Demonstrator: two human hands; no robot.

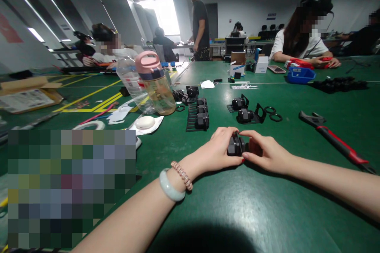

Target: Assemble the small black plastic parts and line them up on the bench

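Note:
Between my two hands, low over the green table (213,205), is a black cable gland (234,146) with a hex body and a thin plate at its right side. My left hand (222,146) wears bracelets at the wrist and is closed around the left of the gland. Thumb and forefinger of my right hand (267,152) pinch at the plate's right side; what else they hold is partly hidden. Just beyond, two similar glands (246,116) sit on black angled brackets, beside two black rings (276,118). Farther left, several glands stand in a row on a slotted bracket (192,122).
An adjustable wrench (341,142) with red-black handle lies at right. A pink-lidded bottle (160,91), a clear plastic bottle (130,75) and a white oval case (145,122) stand left. A blue bin (301,75) is farther back, near a seated person (305,39).

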